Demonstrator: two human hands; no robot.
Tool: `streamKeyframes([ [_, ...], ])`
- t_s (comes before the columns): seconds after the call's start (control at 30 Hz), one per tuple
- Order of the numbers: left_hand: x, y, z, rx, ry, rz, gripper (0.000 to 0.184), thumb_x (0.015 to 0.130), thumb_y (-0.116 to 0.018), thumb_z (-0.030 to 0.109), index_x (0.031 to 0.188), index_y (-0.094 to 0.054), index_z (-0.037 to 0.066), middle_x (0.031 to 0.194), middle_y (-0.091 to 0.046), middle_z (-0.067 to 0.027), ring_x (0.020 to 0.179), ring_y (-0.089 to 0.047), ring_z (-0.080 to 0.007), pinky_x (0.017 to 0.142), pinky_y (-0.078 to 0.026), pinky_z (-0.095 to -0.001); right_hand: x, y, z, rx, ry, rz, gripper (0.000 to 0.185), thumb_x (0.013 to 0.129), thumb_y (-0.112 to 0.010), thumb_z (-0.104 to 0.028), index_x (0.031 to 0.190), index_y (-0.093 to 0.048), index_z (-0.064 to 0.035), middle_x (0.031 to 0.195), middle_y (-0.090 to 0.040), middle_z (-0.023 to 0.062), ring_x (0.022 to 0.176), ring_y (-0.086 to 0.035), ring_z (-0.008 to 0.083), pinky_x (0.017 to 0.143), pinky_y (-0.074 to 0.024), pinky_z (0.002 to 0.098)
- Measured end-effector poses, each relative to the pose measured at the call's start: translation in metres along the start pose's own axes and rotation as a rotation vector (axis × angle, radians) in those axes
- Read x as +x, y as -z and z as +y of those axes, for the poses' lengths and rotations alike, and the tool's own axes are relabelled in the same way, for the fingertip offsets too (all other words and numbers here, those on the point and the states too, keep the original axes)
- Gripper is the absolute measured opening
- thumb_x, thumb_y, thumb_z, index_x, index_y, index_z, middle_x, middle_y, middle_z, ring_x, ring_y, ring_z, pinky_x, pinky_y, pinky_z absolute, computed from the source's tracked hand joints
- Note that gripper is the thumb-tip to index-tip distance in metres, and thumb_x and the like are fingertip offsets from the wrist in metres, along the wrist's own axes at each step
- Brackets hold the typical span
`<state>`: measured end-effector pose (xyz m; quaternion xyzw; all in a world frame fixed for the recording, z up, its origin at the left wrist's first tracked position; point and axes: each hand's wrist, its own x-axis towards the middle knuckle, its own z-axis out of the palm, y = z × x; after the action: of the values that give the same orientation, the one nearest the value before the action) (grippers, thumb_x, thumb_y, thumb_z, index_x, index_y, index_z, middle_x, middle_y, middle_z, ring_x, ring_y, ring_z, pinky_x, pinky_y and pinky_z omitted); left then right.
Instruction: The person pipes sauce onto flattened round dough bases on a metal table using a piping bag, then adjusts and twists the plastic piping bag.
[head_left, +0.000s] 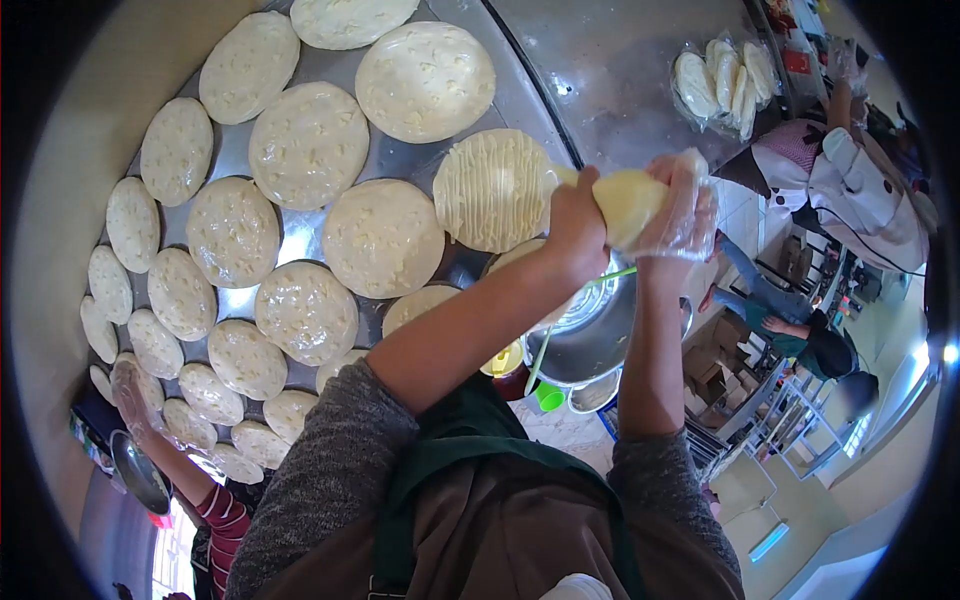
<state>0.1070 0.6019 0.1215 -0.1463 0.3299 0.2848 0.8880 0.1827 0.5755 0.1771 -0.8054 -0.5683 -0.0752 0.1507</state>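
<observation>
A piping bag [630, 203] filled with pale yellow cream is held between my two hands above the metal table. My left hand [580, 218] is closed around its narrow end. Wrapped round its upper end is my right hand [688, 208], which wears a clear plastic glove. The bag's tip lies close to a flat dough round [492, 192], whose top carries many thin parallel lines of cream. Beside it lie other rounds, such as a shiny one [383, 238] dotted with small lumps and a large one [425, 82] farther away.
Metal bowls, a large one [600, 335] among them, stand near my body. Bagged flat breads [725, 85] lie at the table's far right. A co-worker's gloved hand [135, 395] reaches over rounds at the left. Another person [850, 185] stands at the right, a third [800, 325] farther back.
</observation>
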Motion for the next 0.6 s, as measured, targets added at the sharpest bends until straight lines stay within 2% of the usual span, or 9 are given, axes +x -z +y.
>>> streamKeyframes([
  [0.07,0.003,0.006,-0.004,-0.02,0.058,0.045,0.016,0.085,-0.048,0.019,0.086,-0.05,0.003,0.079,-0.057,-0.009,0.073,-0.061,-0.0183,0.06,-0.049,-0.0322,-0.007,-0.008,0.0,0.335,-0.164,0.012,0.021,0.065,-0.059,-0.012,0.084,-0.052,-0.0113,0.077,-0.054,0.0078,0.069,-0.052,0.0245,0.058,-0.041,0.0348],
  [0.13,-0.012,0.025,-0.02,-0.029,0.143,0.034,0.016,0.088,-0.043,0.018,0.094,-0.053,0.005,0.084,-0.059,-0.0057,0.079,-0.06,-0.0151,0.067,-0.05,-0.0286,-0.026,0.007,-0.006,-0.199,0.01,0.022,0.02,0.064,-0.059,-0.012,0.082,-0.052,-0.0111,0.076,-0.054,0.008,0.068,-0.052,0.0245,0.057,-0.0408,0.0344],
  [0.2,-0.038,0.022,-0.024,0.035,0.167,0.175,0.017,0.088,-0.044,0.018,0.095,-0.053,0.005,0.085,-0.059,-0.0059,0.079,-0.061,-0.0156,0.068,-0.05,-0.0297,-0.05,0.011,0.001,0.699,-0.469,-0.04,0.021,0.063,-0.06,-0.013,0.082,-0.052,-0.0113,0.075,-0.055,0.0082,0.067,-0.053,0.0249,0.057,-0.0407,0.0356],
  [0.27,-0.04,0.022,-0.025,0.053,0.165,0.186,0.017,0.088,-0.044,0.017,0.095,-0.053,0.005,0.085,-0.059,-0.006,0.08,-0.061,-0.016,0.069,-0.05,-0.0306,-0.046,0.015,-0.006,0.738,-0.459,-0.035,0.022,0.062,-0.06,-0.013,0.082,-0.052,-0.0113,0.073,-0.055,0.0085,0.066,-0.053,0.0253,0.056,-0.0404,0.0364],
  [0.33,-0.018,0.025,-0.022,0.031,0.14,0.061,0.017,0.088,-0.044,0.017,0.096,-0.053,0.005,0.086,-0.06,-0.0061,0.08,-0.061,-0.0163,0.07,-0.05,-0.0312,-0.023,0.016,-0.013,-0.089,0.029,0.039,0.022,0.062,-0.06,-0.012,0.082,-0.052,-0.011,0.072,-0.055,0.0091,0.064,-0.053,0.0257,0.055,-0.04,0.037],
  [0.37,-0.008,0.019,-0.017,0.04,0.095,0.011,0.017,0.088,-0.044,0.017,0.095,-0.053,0.005,0.087,-0.059,-0.006,0.08,-0.061,-0.0162,0.07,-0.05,-0.0312,-0.012,0.014,-0.012,-0.088,0.003,0.015,0.02,0.063,-0.059,-0.012,0.081,-0.051,-0.0109,0.071,-0.055,0.0091,0.063,-0.052,0.0262,0.053,-0.0395,0.0373],
  [0.43,0.008,0.016,-0.011,0.088,0.069,-0.026,0.017,0.087,-0.044,0.016,0.095,-0.053,0.005,0.087,-0.059,-0.0063,0.08,-0.06,-0.0164,0.07,-0.05,-0.0311,-0.006,0.003,-0.008,0.222,-0.174,0.036,0.019,0.063,-0.06,-0.012,0.081,-0.051,-0.0108,0.071,-0.054,0.009,0.062,-0.052,0.026,0.053,-0.0395,0.037],
  [0.5,0.006,0.025,-0.018,0.144,0.075,-0.037,0.016,0.088,-0.043,0.015,0.094,-0.052,0.004,0.087,-0.059,-0.0069,0.081,-0.06,-0.0168,0.071,-0.05,-0.0311,-0.01,0.007,-0.005,-0.122,0.05,0.087,0.02,0.064,-0.061,-0.014,0.081,-0.052,-0.0102,0.07,-0.055,0.0094,0.061,-0.052,0.0247,0.052,-0.0397,0.037],
  [0.6,-0.034,0.026,-0.03,0.039,0.142,0.187,0.017,0.089,-0.041,0.016,0.095,-0.052,0.004,0.088,-0.059,-0.0068,0.083,-0.06,-0.0166,0.072,-0.049,-0.031,-0.043,0.014,-0.001,0.043,0.017,0.038,0.021,0.064,-0.062,-0.013,0.082,-0.052,-0.0092,0.066,-0.052,0.0097,0.059,-0.052,0.0251,0.052,-0.0399,0.0362],
])
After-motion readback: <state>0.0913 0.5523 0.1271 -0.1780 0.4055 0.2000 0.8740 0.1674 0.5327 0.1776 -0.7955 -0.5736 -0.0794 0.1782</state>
